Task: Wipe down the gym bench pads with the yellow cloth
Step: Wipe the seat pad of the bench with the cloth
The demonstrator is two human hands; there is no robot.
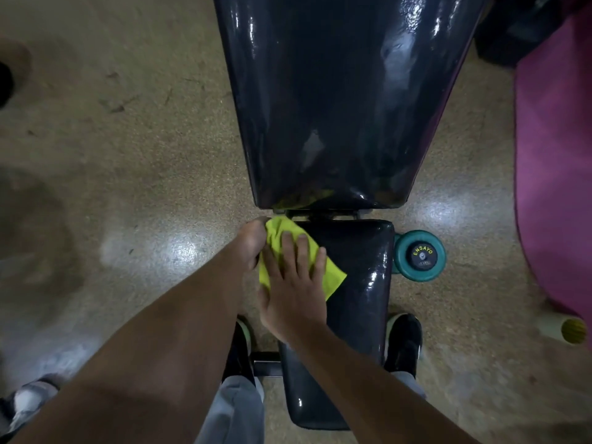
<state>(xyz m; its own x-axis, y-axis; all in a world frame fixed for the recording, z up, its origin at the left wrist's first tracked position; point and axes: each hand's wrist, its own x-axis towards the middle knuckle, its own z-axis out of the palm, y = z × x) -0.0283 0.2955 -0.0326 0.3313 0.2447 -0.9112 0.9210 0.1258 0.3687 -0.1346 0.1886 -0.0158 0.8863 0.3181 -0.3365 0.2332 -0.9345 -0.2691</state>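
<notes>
The bench's large black back pad [336,91] fills the upper middle, glossy with reflections. Below it lies the smaller black seat pad [358,283]. The yellow cloth [333,278] is spread over the seat pad's far left corner. My right hand [293,283] presses flat on the cloth with its fingers spread. My left hand [253,243] is curled in a fist at the pad's left edge, gripping the cloth's left border. Part of the cloth is hidden under my right hand.
A teal dumbbell [419,255] lies on the speckled floor just right of the seat pad. A magenta mat [554,155] runs along the right side, with a yellow-topped bottle [573,330] below it. My black shoes [403,341] straddle the bench. Another shoe [28,398] is at the lower left.
</notes>
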